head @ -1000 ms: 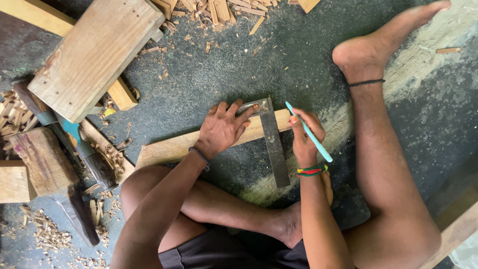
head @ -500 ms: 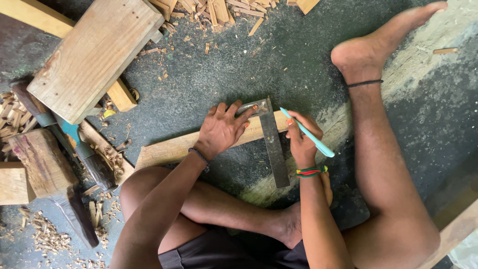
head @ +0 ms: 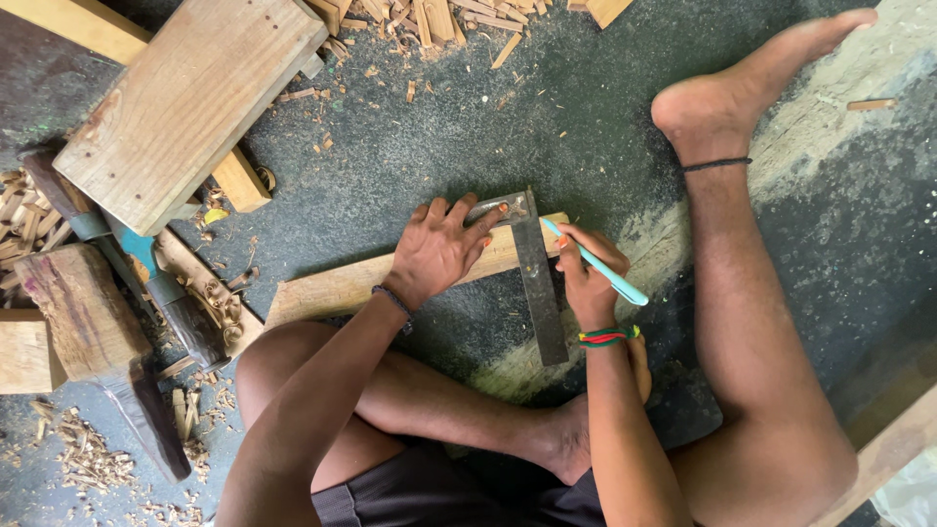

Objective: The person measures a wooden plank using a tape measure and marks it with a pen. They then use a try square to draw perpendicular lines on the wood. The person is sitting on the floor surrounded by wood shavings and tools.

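From the head camera, looking down on a person seated on a dark floor, a long wooden strip (head: 342,285) lies across in front of the crossed legs. The left hand (head: 441,249) lies flat on it with fingers spread, pressing down both the wood and the stock of a metal try square (head: 535,273) (its blade runs across the strip toward the person). The right hand (head: 584,283) is curled around a light blue pen (head: 597,264), pinching it between thumb and fingers, with the tip set against the blade's right edge, just beside the strip's end. A red, green and yellow band circles that wrist.

To the left, a broad plank (head: 185,102) rests on a narrower beam (head: 239,179); below it lie a rough wooden block (head: 83,310) and a dark tool with a blue-banded handle (head: 161,288). Wood chips (head: 420,20) are scattered along the top edge and at lower left. No container shows anywhere in view.
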